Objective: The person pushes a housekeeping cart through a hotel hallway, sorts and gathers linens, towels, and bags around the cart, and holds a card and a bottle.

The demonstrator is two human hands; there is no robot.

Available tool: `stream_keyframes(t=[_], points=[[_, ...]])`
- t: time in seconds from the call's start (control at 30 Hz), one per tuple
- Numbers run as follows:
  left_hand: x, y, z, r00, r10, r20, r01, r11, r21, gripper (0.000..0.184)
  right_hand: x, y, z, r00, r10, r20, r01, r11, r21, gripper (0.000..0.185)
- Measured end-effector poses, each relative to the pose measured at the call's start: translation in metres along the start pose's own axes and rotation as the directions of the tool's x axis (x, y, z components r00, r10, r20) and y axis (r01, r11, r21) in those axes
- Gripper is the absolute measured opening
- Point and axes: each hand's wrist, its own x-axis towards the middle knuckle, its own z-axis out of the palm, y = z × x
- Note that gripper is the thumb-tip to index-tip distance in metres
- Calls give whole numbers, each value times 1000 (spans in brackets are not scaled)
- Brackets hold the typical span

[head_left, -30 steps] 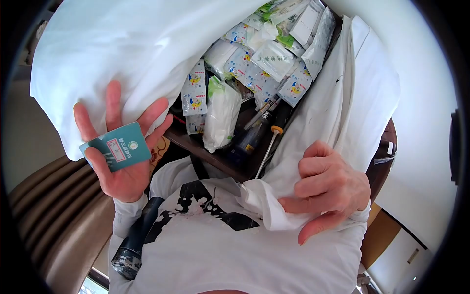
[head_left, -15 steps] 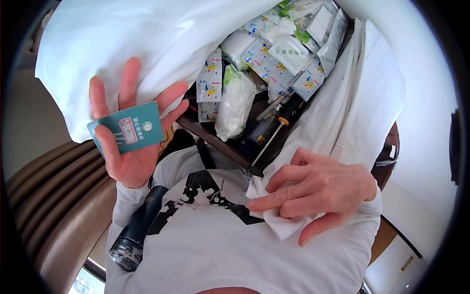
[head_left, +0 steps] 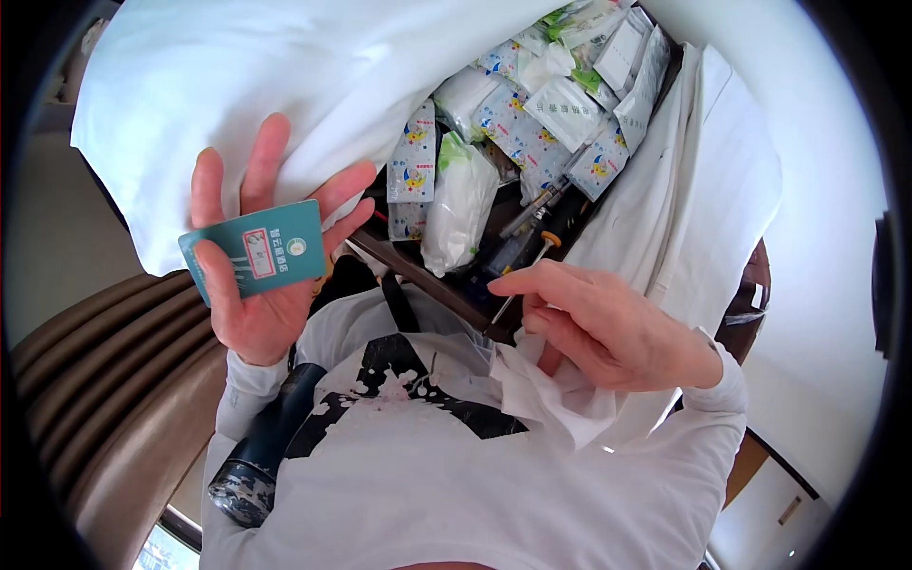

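Observation:
My left hand (head_left: 271,294) is palm up. Its thumb presses a teal hotel card (head_left: 302,258) against the palm, and the other fingers are spread. The card bears white Chinese characters and a red-framed label. Near the drawer's front corner is my right hand (head_left: 608,328), its index finger stretched out and the others bent. Nothing shows in its grasp, though some fingertips are hidden. White cloth (head_left: 556,404) lies below and beside it. Within the dark drawer (head_left: 399,261) are several patterned sachets (head_left: 411,171), a white tissue pack (head_left: 460,204) and a screwdriver (head_left: 549,240).
A white sheet (head_left: 228,76) covers the upper left, and more white fabric (head_left: 655,218) runs along the drawer's right side. A dark bottle (head_left: 256,465) rests against my left arm. Brown ribbed upholstery (head_left: 104,351) stands at the left.
My right hand has lifted off the white cloth and turned, its index finger now towards the drawer. The left hand with the card has shifted slightly right.

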Motion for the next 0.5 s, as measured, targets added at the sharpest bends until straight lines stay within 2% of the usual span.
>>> stream_keyframes(t=[0.03, 0.07, 0.1, 0.13, 0.2, 0.23, 0.3, 0.43, 0.5], points=[[0, 0, 0, 1000, 4, 2, -4, 1000, 1, 52, 2, -1, 3, 1000, -4, -1, 4, 1000, -4, 33], [0, 0, 0, 1000, 0, -1, 0, 1000, 7, 51, 3, 0, 8, 998, -65, -27, 53, 952, -303, 29], [0, 0, 0, 1000, -6, -6, 6, 1000, 11, 51, 5, 0, 11, 991, -129, -33, 87, 814, -574, 26], [0, 0, 0, 1000, -6, -6, 6, 1000, 11, 51, 9, -1, 13, 991, -129, -33, 87, 814, -574, 26], [0, 1, 0, 1000, -10, 2, 10, 1000, 23, 51, 14, -2, 16, 995, -24, 101, 95, 592, -800, 14], [-1, 0, -1, 1000, -9, 3, 9, 1000, 22, 51, 14, 5, 20, 995, -24, 100, 95, 591, -801, 14], [-2, 0, -1, 1000, -9, 12, 9, 1000, 23, 51, 15, 20, 25, 944, -312, 104, 190, 261, -946, 11], [-2, -1, -2, 1000, -1, 4, 1, 1000, -1, 51, 11, 14, 25, 964, -203, 174, 215, 201, -956, 12], [-2, -1, -3, 1000, -4, 26, 4, 1000, 7, 52, 5, -3, 28, 883, -456, 115, 191, 124, -974, 10]])
